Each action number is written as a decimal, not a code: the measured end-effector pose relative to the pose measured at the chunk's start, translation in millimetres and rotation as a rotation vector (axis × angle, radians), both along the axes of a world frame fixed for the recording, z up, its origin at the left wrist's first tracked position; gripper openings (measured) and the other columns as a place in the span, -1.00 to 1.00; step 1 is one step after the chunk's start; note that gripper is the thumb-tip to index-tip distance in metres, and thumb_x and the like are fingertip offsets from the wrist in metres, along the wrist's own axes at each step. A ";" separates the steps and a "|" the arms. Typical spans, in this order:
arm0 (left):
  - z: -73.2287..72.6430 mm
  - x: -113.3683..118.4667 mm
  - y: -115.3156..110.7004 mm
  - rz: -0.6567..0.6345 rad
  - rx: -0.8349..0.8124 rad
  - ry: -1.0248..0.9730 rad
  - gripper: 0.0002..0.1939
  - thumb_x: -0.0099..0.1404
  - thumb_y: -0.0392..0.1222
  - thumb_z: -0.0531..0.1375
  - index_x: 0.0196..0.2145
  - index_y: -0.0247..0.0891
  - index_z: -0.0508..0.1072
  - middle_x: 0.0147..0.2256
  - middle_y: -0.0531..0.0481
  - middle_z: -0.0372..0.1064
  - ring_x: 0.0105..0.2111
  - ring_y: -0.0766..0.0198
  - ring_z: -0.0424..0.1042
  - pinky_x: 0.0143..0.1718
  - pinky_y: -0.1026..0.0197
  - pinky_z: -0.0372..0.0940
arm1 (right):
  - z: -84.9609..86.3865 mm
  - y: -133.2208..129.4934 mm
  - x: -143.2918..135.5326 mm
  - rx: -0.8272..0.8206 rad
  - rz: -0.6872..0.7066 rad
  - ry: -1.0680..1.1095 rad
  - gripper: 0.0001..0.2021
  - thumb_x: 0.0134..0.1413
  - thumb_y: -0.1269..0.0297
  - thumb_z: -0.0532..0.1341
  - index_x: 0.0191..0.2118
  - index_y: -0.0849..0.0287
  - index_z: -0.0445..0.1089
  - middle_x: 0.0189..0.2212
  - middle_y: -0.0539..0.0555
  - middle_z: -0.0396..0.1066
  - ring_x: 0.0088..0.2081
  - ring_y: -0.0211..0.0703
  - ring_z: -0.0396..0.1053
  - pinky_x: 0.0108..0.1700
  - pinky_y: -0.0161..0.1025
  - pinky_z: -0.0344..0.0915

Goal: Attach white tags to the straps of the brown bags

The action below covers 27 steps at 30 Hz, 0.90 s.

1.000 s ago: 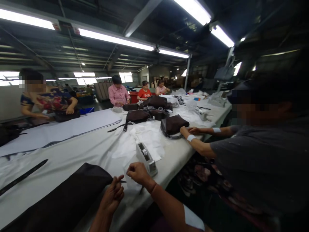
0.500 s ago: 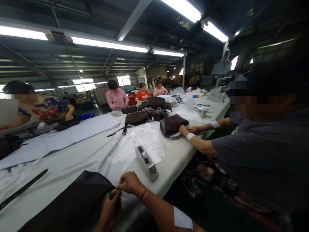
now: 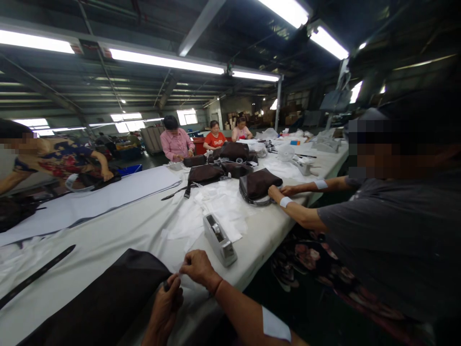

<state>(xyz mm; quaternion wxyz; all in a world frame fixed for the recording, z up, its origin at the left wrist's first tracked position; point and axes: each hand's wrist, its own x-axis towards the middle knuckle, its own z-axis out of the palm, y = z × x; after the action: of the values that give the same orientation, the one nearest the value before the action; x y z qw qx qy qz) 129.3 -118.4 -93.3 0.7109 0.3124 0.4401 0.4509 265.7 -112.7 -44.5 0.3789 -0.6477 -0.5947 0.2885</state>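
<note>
A large dark brown bag [image 3: 108, 293] lies on the table's near left, its corner reaching my hands. My left hand [image 3: 165, 305] is closed at that corner, thumb and finger pinched together, with a small dark band showing at the fingers. Just beyond it my right hand [image 3: 200, 269] pinches a thin, pale, see-through strip [image 3: 176, 267] running between the two hands; its exact kind is too small to make out. White tape is stuck on my right forearm. A grey tape dispenser [image 3: 219, 240] stands beyond my right hand.
White sheets [image 3: 209, 209] lie beyond the dispenser. A co-worker at right handles a dark brown bag [image 3: 261, 185]; more bags [image 3: 205, 174] lie farther back. A dark strap [image 3: 38, 276] is at left. Other people stand along the table's far side.
My right hand has drawn slightly away from my left, opening a small gap with the pale strip in it. The view has shifted slightly. The bag stays beside my left hand.
</note>
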 end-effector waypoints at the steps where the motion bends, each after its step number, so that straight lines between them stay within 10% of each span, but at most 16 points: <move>1: 2.9 -0.7 0.0 0.011 0.002 -0.015 -0.45 -0.23 -0.03 0.47 -0.38 -0.25 0.26 -0.67 0.30 -0.11 -0.72 0.56 -0.07 -0.70 0.44 -0.12 | 0.6 -0.5 -1.5 0.019 0.012 -0.034 -0.95 -0.19 0.35 0.33 -0.53 0.19 0.48 -0.49 0.01 0.49 -0.39 -0.23 0.38 -0.35 -0.36 0.14; 11: 5.8 -0.6 9.5 0.018 0.039 -0.022 -0.45 -0.20 0.00 0.45 -0.31 -0.30 0.36 -0.69 0.31 -0.15 -0.73 0.56 -0.10 -0.70 0.43 -0.14 | 1.2 -1.1 5.8 0.071 0.008 -0.035 -0.82 -0.20 0.30 0.37 -0.59 0.21 0.37 -0.56 -0.03 0.39 -0.46 -0.30 0.26 -0.40 -0.36 0.06; 21: 51.6 1.7 14.4 -0.040 0.238 0.093 -0.66 -0.09 -0.14 0.36 -0.36 -0.36 0.43 -0.67 0.22 0.03 -0.71 0.57 -0.08 -0.65 0.36 -0.20 | 15.7 -8.6 38.5 0.169 0.071 0.051 -0.79 -0.24 0.38 0.34 -0.66 0.18 0.28 -0.67 -0.09 0.25 -0.55 -0.30 0.18 -0.45 -0.33 0.02; 27: 42.3 13.4 6.6 -0.115 0.223 0.129 -0.64 -0.11 -0.14 0.36 -0.35 -0.39 0.46 -0.69 0.21 0.04 -0.71 0.55 -0.06 -0.65 0.35 -0.20 | 8.7 -10.1 39.6 0.084 0.166 -0.062 -0.84 -0.20 0.34 0.33 -0.64 0.19 0.36 -0.67 -0.05 0.30 -0.54 -0.28 0.21 -0.47 -0.34 0.01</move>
<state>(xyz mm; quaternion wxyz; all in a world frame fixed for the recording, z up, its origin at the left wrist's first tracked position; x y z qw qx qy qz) 142.7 -111.8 -51.0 0.6667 0.4427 0.4134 0.4343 305.3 -122.8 -35.7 0.3621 -0.5882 -0.6694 0.2735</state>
